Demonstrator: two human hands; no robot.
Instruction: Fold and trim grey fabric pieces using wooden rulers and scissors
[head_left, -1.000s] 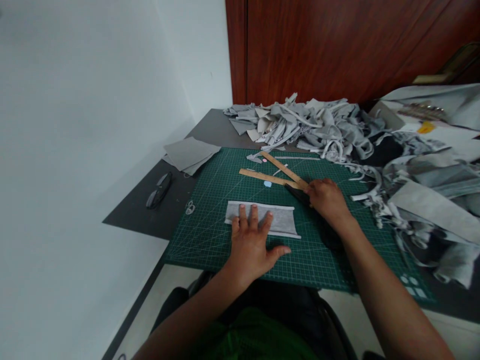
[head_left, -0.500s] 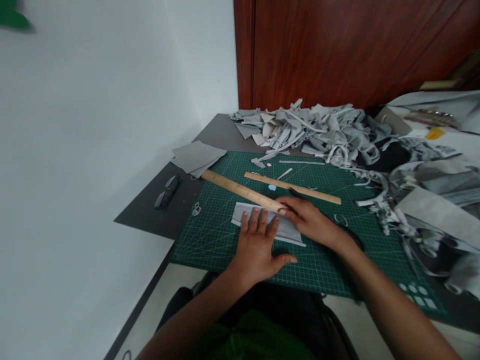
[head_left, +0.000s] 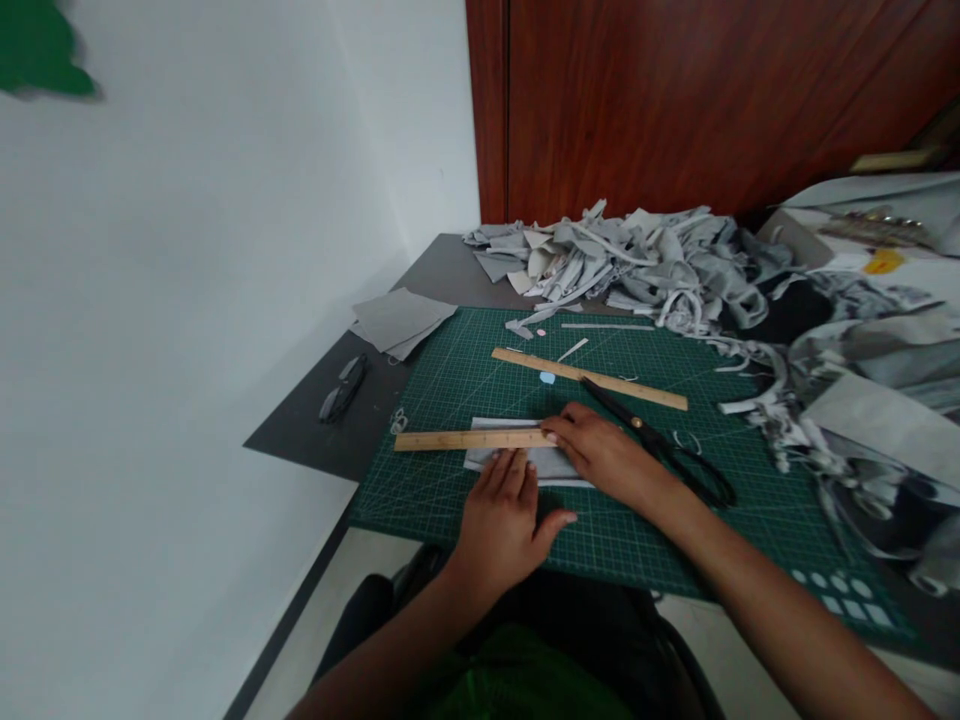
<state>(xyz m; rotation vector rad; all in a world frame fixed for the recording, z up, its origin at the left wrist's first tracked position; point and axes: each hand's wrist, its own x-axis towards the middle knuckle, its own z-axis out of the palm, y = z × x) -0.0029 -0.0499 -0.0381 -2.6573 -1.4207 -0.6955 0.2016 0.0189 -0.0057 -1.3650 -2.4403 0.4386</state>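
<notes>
A grey fabric piece (head_left: 555, 466) lies flat on the green cutting mat (head_left: 427, 500). Across it rests a wooden ruler (head_left: 442, 440), running left to right and reaching past the fabric's left side. My right hand (head_left: 589, 445) pinches the ruler's right end. Just below the ruler, my left hand (head_left: 502, 515) lies flat with its fingertips on the fabric and its thumb spread. To the right of my right hand are black scissors (head_left: 637, 424), partly behind the forearm. A second wooden ruler (head_left: 540, 363) lies further back, with a light blue chalk piece (head_left: 547, 378) below it.
Grey fabric scraps (head_left: 600, 255) are heaped at the back, and more fabric (head_left: 862, 400) covers the right side. Stacked grey pieces (head_left: 403, 318) and glasses (head_left: 345, 388) lie on the dark table at left. A white wall (head_left: 225, 250) borders the left.
The ruler in my right hand has swung from slanting to nearly level and come down onto the fabric. My left fingers have drawn back slightly below it. The scissors show more fully.
</notes>
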